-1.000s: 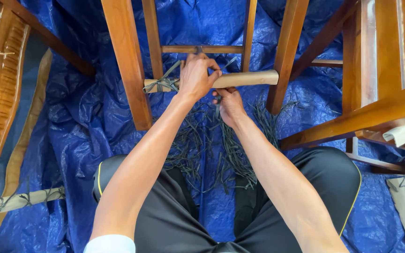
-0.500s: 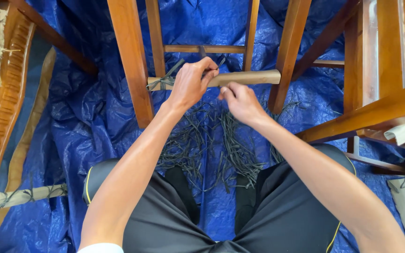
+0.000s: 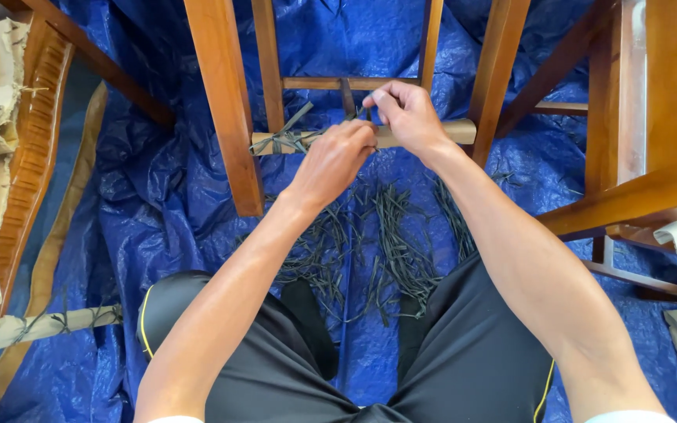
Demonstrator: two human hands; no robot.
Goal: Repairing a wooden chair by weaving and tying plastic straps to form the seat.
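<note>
While both hands pinch the dark strand (image 3: 348,98) at the wrapped rail (image 3: 452,131), left hand (image 3: 337,155) and right hand (image 3: 405,113) closed on it, steady tension should keep wraps tight.

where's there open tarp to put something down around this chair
Bare tarp lies left of the front chair leg, up to the wooden frame. Another patch lies right of the right forearm, below the chair rail. The cut strands crowd the floor between the knees, and both hands fill the wrapped rung.
</note>
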